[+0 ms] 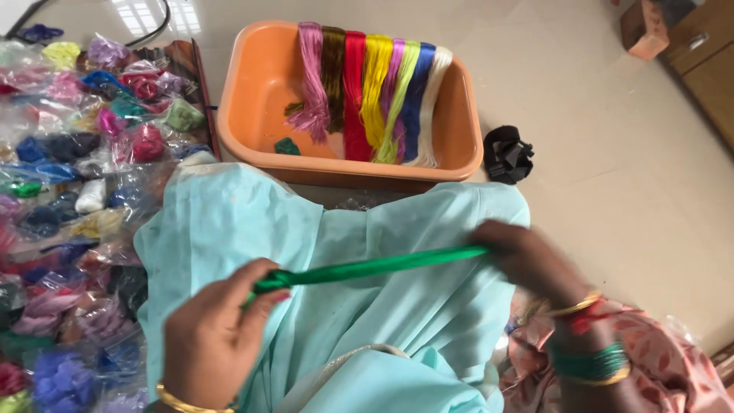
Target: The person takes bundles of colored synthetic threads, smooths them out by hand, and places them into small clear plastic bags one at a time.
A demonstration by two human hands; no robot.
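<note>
While your left hand (210, 336) pinches one end and your right hand (527, 260) grips the other, the glossy green thread skein (367, 268) stretches taut across mid-frame — rising slightly rightward — over your pale aqua cloth (367, 229).

Your left hand (210, 336) sat low, back toward camera, fingers (264, 294) curled shut, thumb pressed on top. Your right hand (527, 260) was higher and further out, blurred, fingers closed in pinch. Hands were well apart, forearms angled inward from lower edge. Bangles circled both your wrists.
</note>
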